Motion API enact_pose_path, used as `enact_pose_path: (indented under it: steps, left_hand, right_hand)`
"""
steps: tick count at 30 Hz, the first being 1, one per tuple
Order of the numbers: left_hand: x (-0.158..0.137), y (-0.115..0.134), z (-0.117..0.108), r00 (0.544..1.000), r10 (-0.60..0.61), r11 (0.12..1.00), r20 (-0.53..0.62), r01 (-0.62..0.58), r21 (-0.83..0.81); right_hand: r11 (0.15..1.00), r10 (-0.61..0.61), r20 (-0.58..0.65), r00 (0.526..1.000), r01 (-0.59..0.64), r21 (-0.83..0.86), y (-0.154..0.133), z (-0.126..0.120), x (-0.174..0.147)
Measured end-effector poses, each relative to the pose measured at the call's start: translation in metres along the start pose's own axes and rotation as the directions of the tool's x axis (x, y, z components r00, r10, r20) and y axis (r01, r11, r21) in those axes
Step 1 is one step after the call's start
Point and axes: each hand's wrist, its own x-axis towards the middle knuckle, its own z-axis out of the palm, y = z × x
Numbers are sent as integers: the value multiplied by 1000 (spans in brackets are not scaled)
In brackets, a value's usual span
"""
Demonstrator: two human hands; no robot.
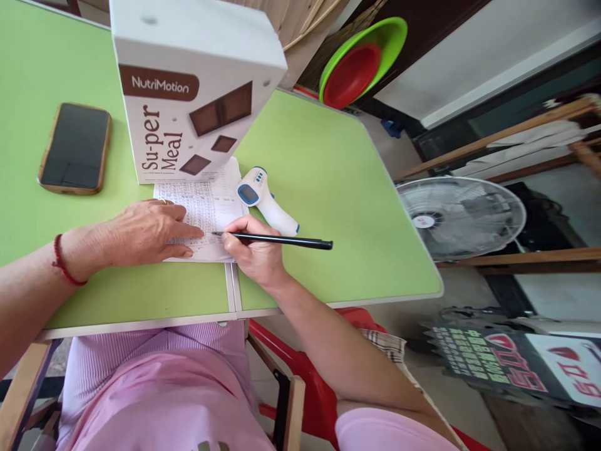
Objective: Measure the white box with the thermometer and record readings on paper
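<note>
One green table (338, 200): one written page (213, 208) under left fingers (191, 231), slightly apart; right fingers (235, 247) clamped on one pen (291, 240).

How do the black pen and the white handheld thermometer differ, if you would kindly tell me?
The pen is black, slim and straight; the thermometer is white with blue trim, thicker and bent in shape. The pen is gripped in the right hand, while the thermometer lies unheld. The thermometer has a small screen; the pen shows none. Both are close to the handwritten paper.
</note>
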Motion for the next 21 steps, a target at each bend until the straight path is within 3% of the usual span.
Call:
enact_pose_path:
  steps: [21]
  left_hand:
    - [-3,-5,7,998,26,999,-63,-25,21]
  right_hand:
    - [995,-85,6,996,85,45,1,2,2]
